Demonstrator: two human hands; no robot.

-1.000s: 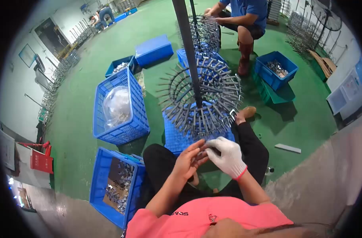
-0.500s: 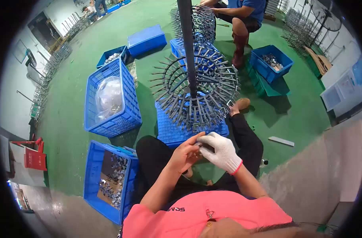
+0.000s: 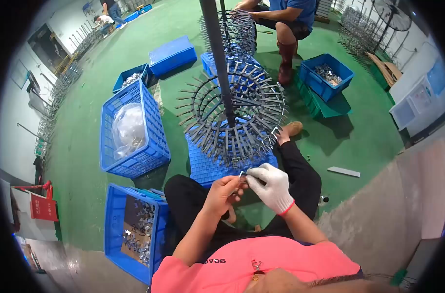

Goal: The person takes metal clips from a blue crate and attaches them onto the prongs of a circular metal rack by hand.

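In the head view, my bare left hand [image 3: 223,194] is closed, its thumb and fingers pinching a small shiny metal piece [image 3: 242,174]. My right hand [image 3: 271,186], in a white knitted glove with a pink cuff, meets it there with its fingertips closed at the same piece. The exact shape of the piece is partly hidden by the fingers. Just beyond both hands stands a round rack [image 3: 232,115] with rings of dark outward prongs on an upright pole. Small bright metal frames hang on some prongs at its near and right sides.
Under the rack is a blue crate [image 3: 203,163]. To the left, a blue bin [image 3: 116,202] holds many small metal pieces, and a blue basket [image 3: 156,124] holds a plastic bag. Another person [image 3: 293,14] sits behind a second rack. A blue bin [image 3: 308,73] of metal parts stands right.
My hands have separated slightly at the fingertips, so the small metal piece now shows between them. The whole view has shifted a little, moving the rack left and slightly down.
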